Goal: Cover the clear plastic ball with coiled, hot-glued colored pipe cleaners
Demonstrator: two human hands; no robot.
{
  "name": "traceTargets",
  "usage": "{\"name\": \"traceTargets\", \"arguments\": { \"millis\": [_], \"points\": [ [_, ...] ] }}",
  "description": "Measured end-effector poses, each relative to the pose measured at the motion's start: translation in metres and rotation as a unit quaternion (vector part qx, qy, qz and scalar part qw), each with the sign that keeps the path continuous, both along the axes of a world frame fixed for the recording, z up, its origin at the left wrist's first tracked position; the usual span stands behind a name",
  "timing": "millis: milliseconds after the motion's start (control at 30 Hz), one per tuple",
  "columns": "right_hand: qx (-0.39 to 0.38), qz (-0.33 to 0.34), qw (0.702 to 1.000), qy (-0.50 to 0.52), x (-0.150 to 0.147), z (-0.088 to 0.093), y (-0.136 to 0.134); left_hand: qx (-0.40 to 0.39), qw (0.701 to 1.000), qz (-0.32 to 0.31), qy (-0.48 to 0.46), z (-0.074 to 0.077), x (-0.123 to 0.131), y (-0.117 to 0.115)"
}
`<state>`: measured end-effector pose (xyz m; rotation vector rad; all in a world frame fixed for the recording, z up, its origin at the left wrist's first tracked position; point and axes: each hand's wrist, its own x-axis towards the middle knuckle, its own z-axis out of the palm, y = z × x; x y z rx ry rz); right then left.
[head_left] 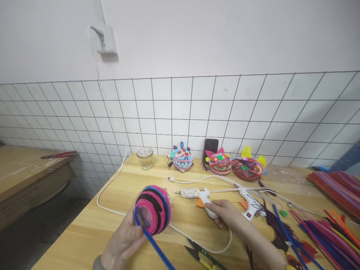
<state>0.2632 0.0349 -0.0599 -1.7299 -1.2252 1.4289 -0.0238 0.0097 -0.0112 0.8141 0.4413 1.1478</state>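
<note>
A fuzzy blue strip (pixel 159 250) meets the clear end of a round cup banded in pink, black and blue (pixel 153 208).
Over the pale wooden table (pixel 84 232), the left hand (pixel 125 237) cradles the cup, thumb pressing the strip to it; the right hand (pixel 226 213) has its fingers curled round the handle of a white, orange-triggered glue gun (pixel 204 195), nozzle apart. Strip-fixing, I'd judge; the next move seems to call for bringing nozzle to strip, thumb clear.

Wood table (pixel 75 240) = ref. Behind it: white tiles (pixel 180 108) w/ dark lines; above those, plain off-white wall (pixel 197 37). Up & L of table: white socket (pixel 110 39) w/ plug (pixel 98 33). Farther L: 2nd table (pixel 25 165), brown top; dk grey floor (pixel 50 232) btwn. Soft light; faint shadow on tiles behind table's R end.
</note>
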Motion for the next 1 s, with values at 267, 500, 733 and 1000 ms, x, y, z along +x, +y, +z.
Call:
{"name": "traceTargets", "arguments": {
  "millis": [267,500,733,1000],
  "points": [
    [0.026,-0.044,0.982,0.183,-0.014,0.014,-0.013,0.018,1.000,0.020,0.008,-0.005,0.007,0.003],
    [0.149,-0.043,0.974,0.167,-0.026,0.042,-0.025,0.047,0.995,0.075,0.035,-0.011,0.013,0.007],
    [0.189,-0.042,0.980,0.047,-0.025,0.052,-0.035,0.067,0.992,0.094,0.042,-0.009,0.018,0.007],
    [0.253,-0.028,0.967,-0.003,-0.008,0.055,-0.039,0.077,0.990,0.118,0.031,-0.008,0.016,0.009]
  ]
}}
